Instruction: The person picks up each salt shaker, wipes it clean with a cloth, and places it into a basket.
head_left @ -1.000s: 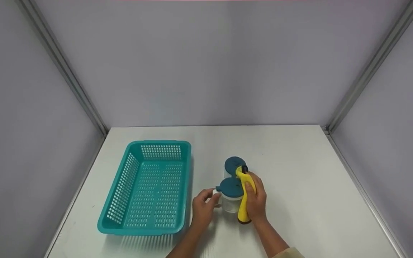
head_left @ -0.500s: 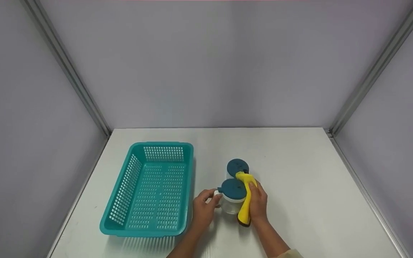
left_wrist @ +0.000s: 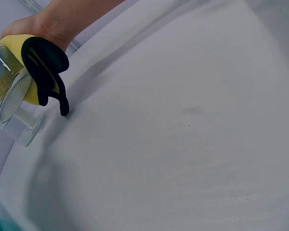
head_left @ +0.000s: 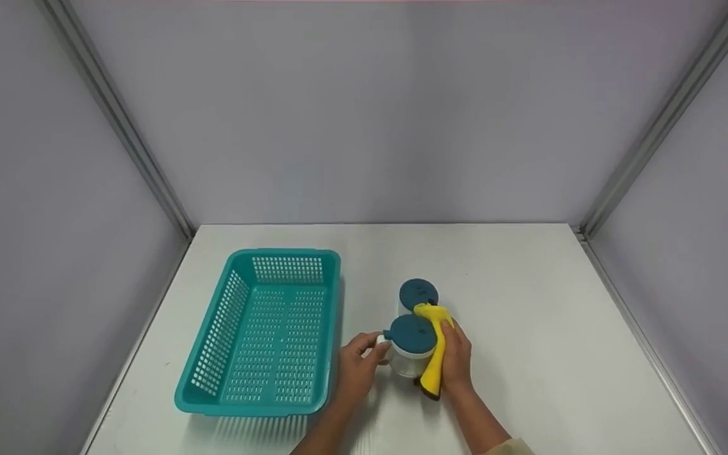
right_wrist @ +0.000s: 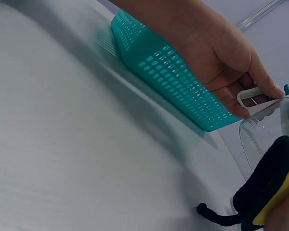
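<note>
A clear jar (head_left: 409,365) with a dark blue lid (head_left: 413,333) stands between the two hands in the head view. My left hand (head_left: 359,366) pinches its white handle (right_wrist: 248,98) with thumb and fingers. My right hand (head_left: 457,357) grips a yellow cloth (head_left: 435,354) with a black underside (left_wrist: 44,62) against the jar's right side. A thin black loop or strip hangs from the cloth. Just behind, a second jar has a similar blue lid (head_left: 418,293); its body is mostly hidden. The right fingers are largely hidden by the cloth.
A teal perforated plastic basket (head_left: 333,328) stands left of the hands on the white table (head_left: 528,316). Grey panels (head_left: 364,114) enclose the table at the back and both sides.
The yellow cloth has turned and slid slightly along the jar's right side, and its black upper tip has mostly gone from sight. The left hand has kept its hold on the handle.
</note>
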A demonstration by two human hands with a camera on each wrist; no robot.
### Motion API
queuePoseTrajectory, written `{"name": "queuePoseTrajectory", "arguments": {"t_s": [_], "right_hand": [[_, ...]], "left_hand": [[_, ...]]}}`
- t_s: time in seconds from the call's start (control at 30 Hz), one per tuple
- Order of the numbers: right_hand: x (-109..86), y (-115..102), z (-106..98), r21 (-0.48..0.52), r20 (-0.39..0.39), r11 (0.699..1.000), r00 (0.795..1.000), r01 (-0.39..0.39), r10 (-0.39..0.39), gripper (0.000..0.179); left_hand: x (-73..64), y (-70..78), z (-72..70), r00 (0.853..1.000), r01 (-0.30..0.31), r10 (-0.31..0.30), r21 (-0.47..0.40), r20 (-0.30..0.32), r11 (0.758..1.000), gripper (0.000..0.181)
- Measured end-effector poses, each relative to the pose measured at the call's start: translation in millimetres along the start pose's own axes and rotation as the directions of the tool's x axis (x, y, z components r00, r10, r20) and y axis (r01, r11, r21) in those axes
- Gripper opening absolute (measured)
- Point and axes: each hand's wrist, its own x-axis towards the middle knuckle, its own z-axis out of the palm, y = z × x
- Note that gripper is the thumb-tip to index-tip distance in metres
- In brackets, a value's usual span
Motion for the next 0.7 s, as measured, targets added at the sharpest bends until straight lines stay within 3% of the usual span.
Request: {"name": "queuePoseTrajectory", "arguments": {"t_s": [0.23, 0.5, 0.7], "right_hand": [[1.1, 1, 2, 0.021, 0.007, 1.0, 1.0, 0.004, -0.004, 0.058], [-4.4, -1, 7, 0.138, 0.013, 0.985, 0.994, -0.108, 0.107, 0.06], [-12.8, 0, 14, 0.16, -0.014, 0.978, 0.99, -0.135, 0.139, 0.062]], "left_hand": [[2.9, -0.6, 1.0, 1.0, -0.013, 0.013, -0.04, -0.011, 0.999, 0.018], [4.4, 1.6, 1.5, 0.999, 0.004, -0.006, -0.056, -0.034, 0.998, 0.019], [4.8, 5.1, 4.4, 0.997, 0.012, -0.016, -0.059, -0.077, 0.998, 0.019]]}}
